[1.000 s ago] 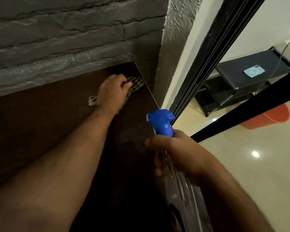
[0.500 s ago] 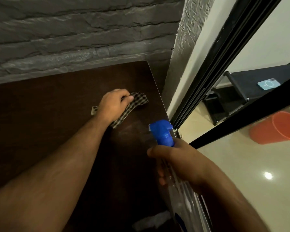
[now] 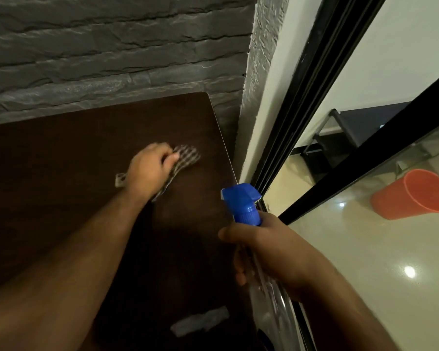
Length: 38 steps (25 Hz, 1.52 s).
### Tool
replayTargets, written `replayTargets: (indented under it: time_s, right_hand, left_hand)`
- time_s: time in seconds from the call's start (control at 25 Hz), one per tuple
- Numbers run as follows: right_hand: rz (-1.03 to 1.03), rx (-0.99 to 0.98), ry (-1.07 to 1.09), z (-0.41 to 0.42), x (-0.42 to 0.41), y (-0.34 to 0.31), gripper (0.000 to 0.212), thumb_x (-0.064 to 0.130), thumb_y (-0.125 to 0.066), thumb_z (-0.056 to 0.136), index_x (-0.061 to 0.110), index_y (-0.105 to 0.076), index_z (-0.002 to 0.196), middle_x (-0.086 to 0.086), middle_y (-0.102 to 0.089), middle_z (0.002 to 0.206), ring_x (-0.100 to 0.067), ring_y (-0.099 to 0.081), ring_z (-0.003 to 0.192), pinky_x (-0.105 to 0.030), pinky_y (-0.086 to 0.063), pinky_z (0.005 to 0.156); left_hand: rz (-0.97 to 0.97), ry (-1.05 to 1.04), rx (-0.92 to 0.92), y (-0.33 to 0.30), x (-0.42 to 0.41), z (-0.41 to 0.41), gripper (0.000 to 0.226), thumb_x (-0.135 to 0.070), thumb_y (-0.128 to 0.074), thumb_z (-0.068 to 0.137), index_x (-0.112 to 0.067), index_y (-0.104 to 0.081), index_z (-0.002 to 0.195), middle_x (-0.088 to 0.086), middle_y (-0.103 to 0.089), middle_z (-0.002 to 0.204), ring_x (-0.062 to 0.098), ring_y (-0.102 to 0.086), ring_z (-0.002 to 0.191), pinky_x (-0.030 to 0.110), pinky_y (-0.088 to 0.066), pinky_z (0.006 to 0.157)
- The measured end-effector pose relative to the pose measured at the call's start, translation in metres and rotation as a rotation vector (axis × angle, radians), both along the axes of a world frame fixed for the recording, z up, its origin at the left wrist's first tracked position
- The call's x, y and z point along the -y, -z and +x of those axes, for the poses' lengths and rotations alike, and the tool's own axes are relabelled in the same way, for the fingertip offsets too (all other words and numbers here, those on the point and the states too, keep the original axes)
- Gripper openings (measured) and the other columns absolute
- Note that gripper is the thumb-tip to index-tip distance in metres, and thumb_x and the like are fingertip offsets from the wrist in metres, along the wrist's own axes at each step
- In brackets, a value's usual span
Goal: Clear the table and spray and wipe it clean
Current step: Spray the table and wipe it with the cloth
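Head view: left hand (image 3: 148, 171) is pressing down on a checked cloth (image 3: 185, 155), fingers curled over it, on the far right part of the dark brown table (image 3: 61, 160); hand and cloth are blurred. Right hand (image 3: 271, 252) is gripping the neck of a clear spray bottle (image 3: 243, 206) with a blue trigger head, just off the table's right edge. A pale smear (image 3: 200, 323) is showing on the near tabletop. An orange bucket (image 3: 413, 193) is lying tilted on the floor beyond the glass.

Head view, looking steeply down, close over table (image 3: 61, 160) corner.
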State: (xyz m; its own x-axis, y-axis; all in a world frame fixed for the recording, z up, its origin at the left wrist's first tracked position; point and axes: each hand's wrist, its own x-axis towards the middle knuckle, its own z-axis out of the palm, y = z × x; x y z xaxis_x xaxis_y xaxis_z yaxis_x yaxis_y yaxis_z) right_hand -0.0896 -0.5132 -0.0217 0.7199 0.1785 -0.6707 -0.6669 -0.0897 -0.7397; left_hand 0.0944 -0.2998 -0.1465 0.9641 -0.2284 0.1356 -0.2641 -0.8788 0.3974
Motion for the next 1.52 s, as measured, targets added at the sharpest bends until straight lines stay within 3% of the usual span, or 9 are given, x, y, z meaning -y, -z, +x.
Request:
replayTargets:
  time_s: [0.08,0.2,0.4,0.52,0.68,0.84,1.04,1.36,1.52]
  right_hand:
    - [0.014,-0.010,-0.001,-0.006,0.002,0.001,0.024,0.023,-0.065,0.085,0.010,-0.052,0.101,-0.012,-0.058,0.059,-0.022,-0.054,0.047,-0.029,-0.047,0.053]
    - [0.030,-0.002,0.010,-0.010,0.005,0.008,0.018,0.021,-0.064,0.086,0.011,-0.053,0.095,-0.011,-0.058,0.057,-0.022,-0.053,0.046,-0.026,-0.047,0.049]
    - [0.033,-0.005,0.019,-0.015,0.016,0.009,0.023,0.020,-0.064,0.086,0.007,-0.054,0.102,-0.017,-0.056,0.062,-0.022,-0.052,0.044,-0.023,-0.043,0.045]
    - [0.036,-0.012,0.032,-0.018,0.029,0.010,0.021,0.022,-0.064,0.086,0.009,-0.055,0.101,-0.016,-0.057,0.061,-0.022,-0.053,0.045,-0.026,-0.045,0.049]
    - [0.023,-0.020,0.031,-0.024,0.033,0.010,0.026,0.024,-0.065,0.086,0.010,-0.052,0.104,-0.013,-0.060,0.061,-0.024,-0.056,0.050,-0.034,-0.049,0.058]
    - [0.021,0.007,0.034,-0.029,0.028,0.010,0.023,0.022,-0.064,0.085,0.009,-0.053,0.100,-0.014,-0.058,0.059,-0.025,-0.055,0.049,-0.033,-0.048,0.054]
    - [0.032,0.019,-0.008,-0.035,0.020,0.007,0.026,0.024,-0.064,0.086,0.009,-0.054,0.104,-0.014,-0.058,0.060,-0.024,-0.055,0.049,-0.033,-0.048,0.056]
    - [0.022,-0.055,-0.011,-0.070,0.009,0.021,0.024,0.024,-0.066,0.085,0.011,-0.055,0.102,-0.012,-0.060,0.059,-0.025,-0.055,0.049,-0.031,-0.048,0.056]
    - [-0.047,-0.038,0.034,-0.080,-0.005,0.025,0.022,0.022,-0.066,0.084,0.009,-0.055,0.099,-0.012,-0.060,0.056,-0.025,-0.056,0.047,-0.029,-0.047,0.050]
  left_hand:
    - [0.014,-0.064,-0.024,0.003,0.048,0.024,0.022,-0.037,-0.050,0.095,-0.017,-0.060,0.098,0.006,-0.058,0.095,0.026,-0.056,0.091,0.035,-0.041,0.075]
    - [-0.027,0.146,-0.115,-0.002,0.104,-0.003,0.018,-0.038,-0.048,0.096,-0.024,-0.058,0.099,-0.004,-0.053,0.098,0.012,-0.050,0.090,0.031,-0.039,0.076]
    - [-0.052,0.532,-0.090,-0.006,0.028,-0.099,0.025,-0.041,-0.042,0.092,-0.022,-0.058,0.086,-0.012,-0.047,0.087,0.005,-0.046,0.081,0.020,-0.032,0.070]
    - [-0.038,0.325,-0.035,-0.004,-0.003,-0.067,0.027,-0.042,-0.046,0.093,-0.020,-0.058,0.082,-0.007,-0.052,0.082,0.012,-0.053,0.077,0.024,-0.033,0.067]
    - [0.007,0.031,0.020,0.002,0.070,-0.002,0.023,-0.038,-0.050,0.096,-0.017,-0.060,0.094,-0.001,-0.052,0.088,0.022,-0.055,0.086,0.031,-0.036,0.070]
    - [-0.054,0.168,-0.055,0.001,0.114,-0.028,0.021,-0.038,-0.049,0.096,-0.020,-0.060,0.099,-0.006,-0.050,0.094,0.011,-0.048,0.087,0.029,-0.037,0.073]
    - [-0.046,0.442,-0.076,-0.005,0.053,-0.116,0.028,-0.042,-0.040,0.090,-0.021,-0.059,0.089,-0.010,-0.049,0.089,0.008,-0.047,0.081,0.023,-0.032,0.070]
    - [-0.018,-0.067,0.004,0.002,0.017,-0.050,0.021,-0.035,-0.053,0.095,-0.016,-0.059,0.088,0.001,-0.056,0.084,0.022,-0.055,0.081,0.030,-0.033,0.068]
    - [-0.029,0.036,-0.041,-0.001,0.057,-0.046,0.020,-0.037,-0.050,0.096,-0.021,-0.059,0.092,-0.003,-0.053,0.089,0.018,-0.053,0.085,0.029,-0.031,0.070]
